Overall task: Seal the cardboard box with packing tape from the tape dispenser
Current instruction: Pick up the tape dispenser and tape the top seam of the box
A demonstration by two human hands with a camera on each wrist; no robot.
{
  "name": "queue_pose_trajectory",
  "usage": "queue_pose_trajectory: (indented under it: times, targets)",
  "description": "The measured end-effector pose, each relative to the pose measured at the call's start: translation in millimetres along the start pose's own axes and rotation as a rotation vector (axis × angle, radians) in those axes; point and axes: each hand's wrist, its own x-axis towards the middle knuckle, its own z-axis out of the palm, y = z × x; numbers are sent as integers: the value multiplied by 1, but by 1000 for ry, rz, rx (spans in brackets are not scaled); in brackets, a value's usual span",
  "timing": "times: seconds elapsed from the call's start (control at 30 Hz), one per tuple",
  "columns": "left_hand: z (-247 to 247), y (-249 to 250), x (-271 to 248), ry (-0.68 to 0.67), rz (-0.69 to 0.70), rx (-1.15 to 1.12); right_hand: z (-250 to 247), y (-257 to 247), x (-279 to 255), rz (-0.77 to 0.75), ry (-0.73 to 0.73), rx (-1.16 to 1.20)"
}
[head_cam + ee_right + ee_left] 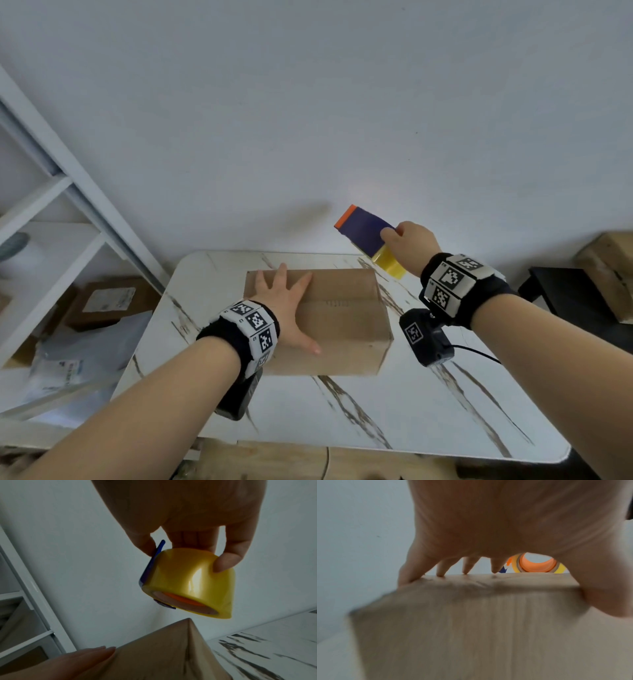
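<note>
Flat left hand (291, 308) presses the light, stiff cardboard box (342, 318) mid-table; right hand (411, 246) grips the slick tape dispenser (370, 236) sideways.

Left hand spread flat on the cardboard box

The left hand (505, 520) presses down on the top of the cardboard box (471, 628), its fingertips (441, 573) splayed and touching the far part of the lid, thumb over the near right edge. Under the palm, beyond the box, the tape dispenser (537, 565) shows: an orange core ringed by yellow tape. A pale wall (359, 534) stands behind.
</note>
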Motion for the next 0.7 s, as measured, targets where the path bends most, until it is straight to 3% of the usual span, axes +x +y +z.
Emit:
queue_pose_trajectory:
  times: [0.37, 0.7]
  targets:
    - [17, -1, 26, 252, 29, 157, -7, -8, -25, -9, 70, 99]
    - [-2, -32, 53, 324, 132, 164, -4, -9, -40, -43, 107, 150]
